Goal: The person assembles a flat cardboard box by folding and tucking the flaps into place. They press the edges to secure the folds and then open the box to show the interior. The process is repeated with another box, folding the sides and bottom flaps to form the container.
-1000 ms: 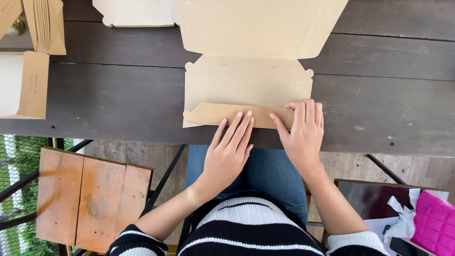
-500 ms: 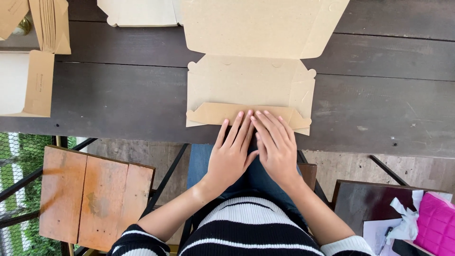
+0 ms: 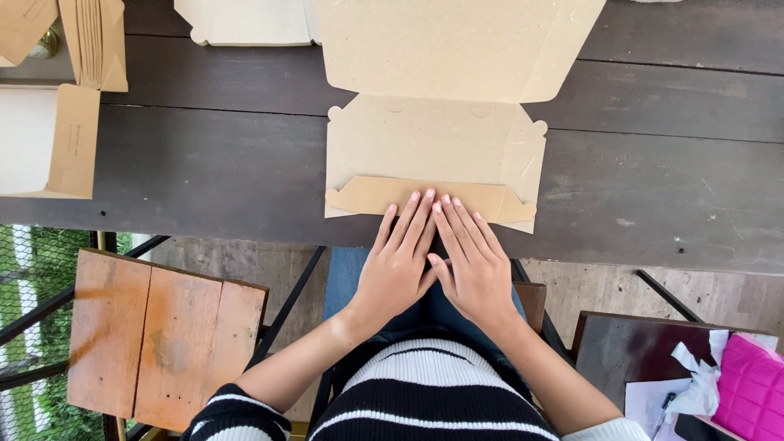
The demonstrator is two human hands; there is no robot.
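Note:
A flat brown cardboard box blank (image 3: 437, 139) lies unfolded on the dark wooden table (image 3: 212, 171). Its near flap (image 3: 367, 196) is folded up over the panel along the table's front edge. My left hand (image 3: 400, 261) and my right hand (image 3: 469, 261) lie side by side, fingers straight and close together. The fingertips of both press on the middle of that folded flap. Neither hand holds anything.
More cardboard pieces (image 3: 82, 45) and a white-faced box blank (image 3: 45, 143) lie at the table's far left; another white blank (image 3: 249, 20) at the top. An orange wooden stool (image 3: 159, 339) stands lower left. A dark stool (image 3: 645, 359) with a pink pouch (image 3: 751, 384) and tissue (image 3: 694, 384) lower right.
My right hand slid left along the folded flap to meet my left hand at the middle. The flap now lies flatter across its whole width.

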